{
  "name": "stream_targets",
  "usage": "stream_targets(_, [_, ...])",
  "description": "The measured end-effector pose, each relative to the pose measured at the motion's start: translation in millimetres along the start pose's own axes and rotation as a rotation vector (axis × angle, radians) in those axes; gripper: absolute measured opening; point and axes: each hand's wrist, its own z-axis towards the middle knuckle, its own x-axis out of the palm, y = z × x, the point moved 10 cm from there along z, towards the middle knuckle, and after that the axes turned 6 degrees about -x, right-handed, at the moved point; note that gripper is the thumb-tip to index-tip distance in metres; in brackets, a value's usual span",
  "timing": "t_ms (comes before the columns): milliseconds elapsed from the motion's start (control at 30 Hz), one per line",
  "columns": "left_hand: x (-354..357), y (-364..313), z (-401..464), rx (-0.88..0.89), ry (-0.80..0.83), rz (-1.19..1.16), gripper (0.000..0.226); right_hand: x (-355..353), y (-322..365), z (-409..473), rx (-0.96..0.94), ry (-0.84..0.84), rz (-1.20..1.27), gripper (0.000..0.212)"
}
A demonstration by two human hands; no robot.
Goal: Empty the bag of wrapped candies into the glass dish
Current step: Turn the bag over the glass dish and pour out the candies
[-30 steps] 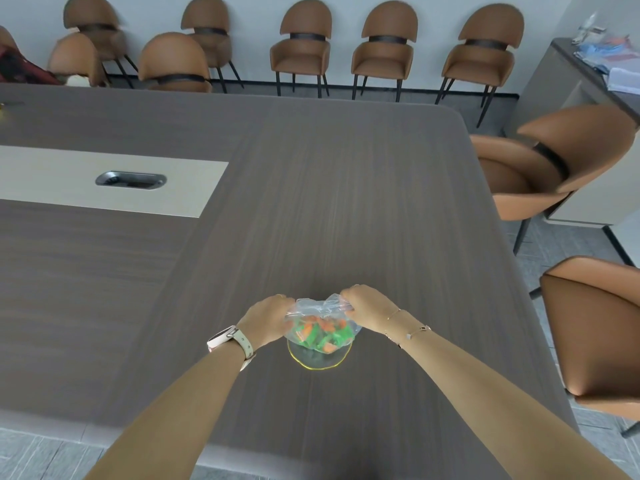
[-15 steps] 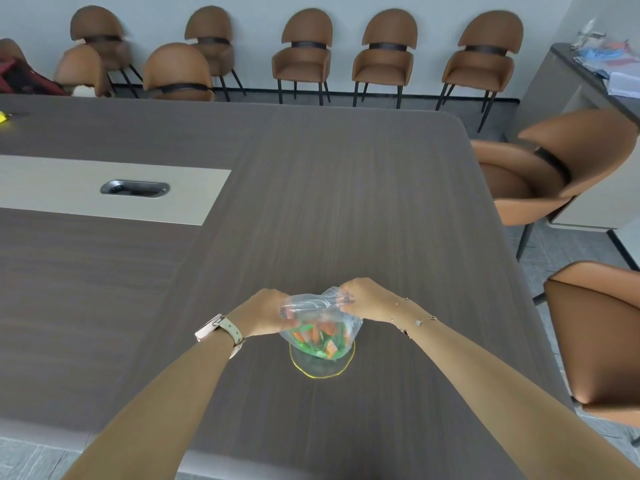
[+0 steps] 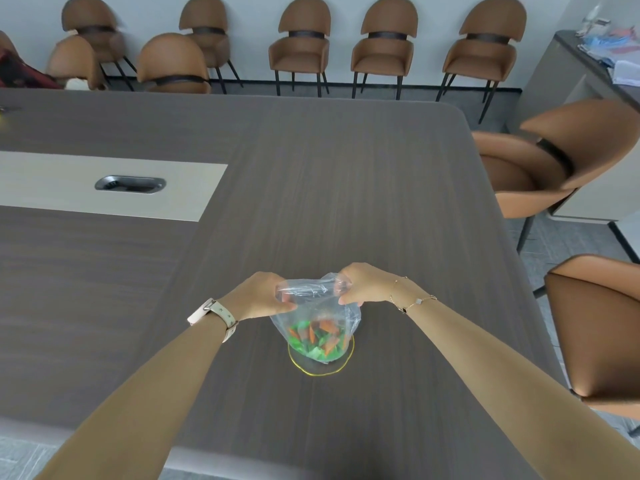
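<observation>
A clear plastic bag (image 3: 313, 308) holds several green and orange wrapped candies (image 3: 317, 337) at its bottom. It hangs right over a glass dish with a yellow rim (image 3: 322, 373), whose far part the bag hides. My left hand (image 3: 258, 296) pinches the left side of the bag's top. My right hand (image 3: 363, 284) pinches the right side. Between the hands the bag's mouth is bunched; I cannot tell if it is open.
The dish stands on a dark wood-grain table (image 3: 346, 185) with a light inlay and a metal cable port (image 3: 130, 183) at the left. Brown chairs (image 3: 540, 168) stand close on the right, and more line the far wall. A cabinet (image 3: 588, 64) with papers is at the far right.
Both hands have raised the bag's top a little and it now hangs longer over the dish. The view has shifted slightly.
</observation>
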Motion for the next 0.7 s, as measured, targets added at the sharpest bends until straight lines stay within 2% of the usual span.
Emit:
stream_targets(200, [-25.3, -3.5, 9.4, 0.031, -0.068, 0.014, 0.036, -23.8, 9.8, 1.2, -0.031, -0.1, -0.033, 0.018])
stream_targets(400, [-28.9, -10.5, 13.1, 0.058, -0.073, -0.002, 0.034, -32.9, 6.0, 0.2, -0.015, -0.119, -0.031, 0.012])
stream_targets(500, [-28.2, -12.7, 13.3, 0.055, -0.061, -0.011, 0.031, -34.0, 5.7, -1.4, -0.017, -0.091, -0.022, 0.012])
stream_targets(600, [-31.4, -13.4, 14.2, 0.03, -0.053, -0.053, 0.041, -35.7, 6.3, -3.0, -0.013, -0.047, -0.015, 0.009])
stream_targets(700, [-33.1, -19.8, 12.6, 0.029, 0.011, -0.073, 0.039, -40.1, 8.7, -6.1, -0.019, 0.015, 0.017, 0.016])
